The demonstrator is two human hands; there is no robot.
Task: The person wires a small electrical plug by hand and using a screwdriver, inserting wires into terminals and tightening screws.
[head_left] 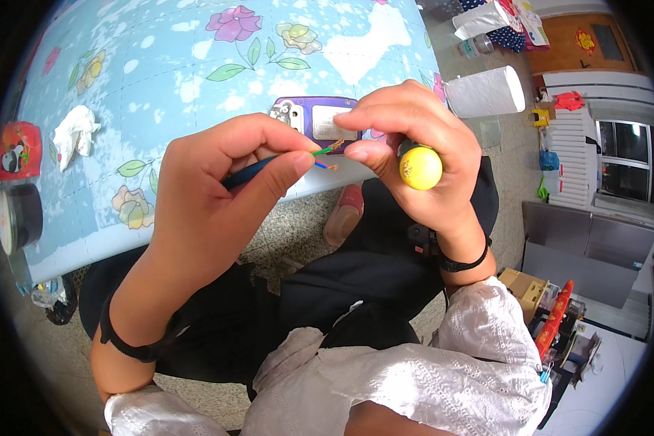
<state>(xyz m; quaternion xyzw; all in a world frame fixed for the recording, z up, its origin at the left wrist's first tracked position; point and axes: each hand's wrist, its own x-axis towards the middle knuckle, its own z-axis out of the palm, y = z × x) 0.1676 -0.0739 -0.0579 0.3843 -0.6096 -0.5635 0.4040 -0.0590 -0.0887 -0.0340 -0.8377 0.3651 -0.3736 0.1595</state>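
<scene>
My left hand point(218, 182) pinches a dark blue cable point(251, 171) between thumb and forefinger. From its end come a green wire point(325, 151) and a blue wire point(321, 165), both with bare copper strands at the tip. My right hand point(429, 138) has its lower fingers curled round a tool with a rounded yellow handle end point(421, 168); the rest of it is hidden. Its thumb and forefinger are apart, close to the green wire's copper tip. Behind the hands a purple device point(309, 116) with a pale label lies on the table, partly covered by my right hand.
A light blue flowered cloth covers the table point(160, 80). At the left are a crumpled white tissue point(75, 134), a red packet point(19, 150) and a dark-sided jar point(20, 216). A white paper roll point(485, 92) is at the right edge. Below the table shows a pink shoe point(344, 215).
</scene>
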